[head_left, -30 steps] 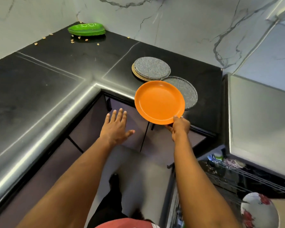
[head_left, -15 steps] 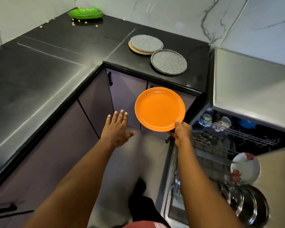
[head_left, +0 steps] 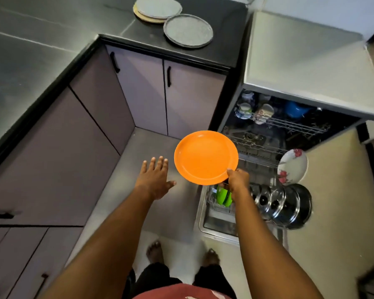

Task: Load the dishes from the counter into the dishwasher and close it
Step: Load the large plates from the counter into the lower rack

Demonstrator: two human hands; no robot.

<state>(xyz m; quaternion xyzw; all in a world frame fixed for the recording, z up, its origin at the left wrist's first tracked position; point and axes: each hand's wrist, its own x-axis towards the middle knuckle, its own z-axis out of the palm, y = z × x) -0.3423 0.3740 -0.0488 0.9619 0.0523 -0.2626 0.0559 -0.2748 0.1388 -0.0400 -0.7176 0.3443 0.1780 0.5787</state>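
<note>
Pinching the orange plate (head_left: 205,157) at its five-o'clock rim, the right hand (head_left: 238,180) has carried it off the counter (head_left: 52,29) to the open dishwasher rack (head_left: 259,156) edge, ready for slotting, left hand (head_left: 154,178) spread empty.

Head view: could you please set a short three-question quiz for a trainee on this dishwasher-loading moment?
1. Multiple choice: which hand pinches the rim of the orange plate? A left, B right, C both.
2. True or false: green dishes already stand in the dishwasher's lower rack.
3. Fill in: the left hand is ___, fingers spread, and holds nothing.

Key
1. B, the right hand.
2. True.
3. Open.
</note>
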